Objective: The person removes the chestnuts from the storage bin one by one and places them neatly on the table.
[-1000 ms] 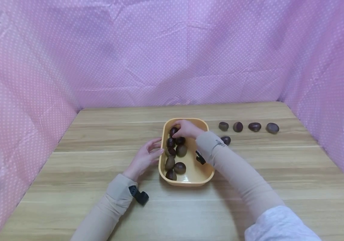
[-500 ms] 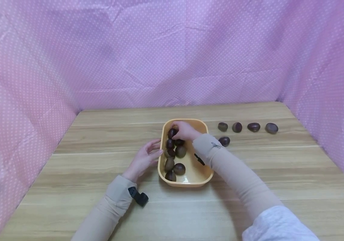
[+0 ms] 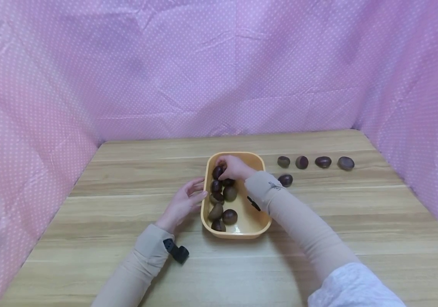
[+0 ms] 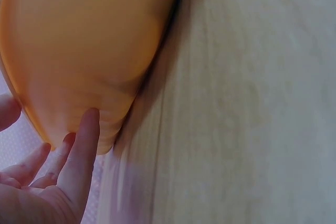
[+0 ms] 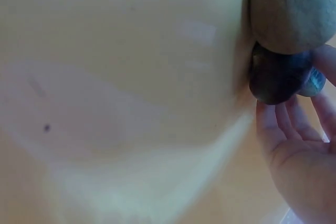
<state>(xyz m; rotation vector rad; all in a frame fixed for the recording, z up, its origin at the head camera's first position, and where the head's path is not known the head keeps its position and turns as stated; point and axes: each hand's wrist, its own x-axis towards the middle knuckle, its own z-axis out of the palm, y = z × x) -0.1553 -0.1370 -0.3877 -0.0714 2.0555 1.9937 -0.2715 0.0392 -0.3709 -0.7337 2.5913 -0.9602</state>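
Observation:
An orange plastic box (image 3: 259,224) stands on the table with several brown chestnuts along its left side. My right hand (image 3: 235,167) reaches into its far-left corner and holds a dark chestnut (image 3: 217,172) between thumb and fingers. In the right wrist view, the fingers curl about a small dark chestnut (image 5: 315,83), partly hidden behind a nearer chestnut (image 5: 279,74). My left hand (image 3: 182,202) rests its spread, fairly straight fingers against the outside of the box's left wall, as the left wrist view shows with fingers (image 4: 84,156) on the wall (image 4: 89,40).
To the right of the box, several chestnuts (image 3: 323,162) lie in a row on the wooden table (image 3: 126,170). Another chestnut (image 3: 285,180) lies nearer, just beyond my right sleeve. A pink dotted cloth (image 3: 165,85) closes off the back and sides.
The chestnut in my right hand has shifted slightly toward the near side of the box. The chestnuts along the left wall have slid a little the same way. My left hand stays put.

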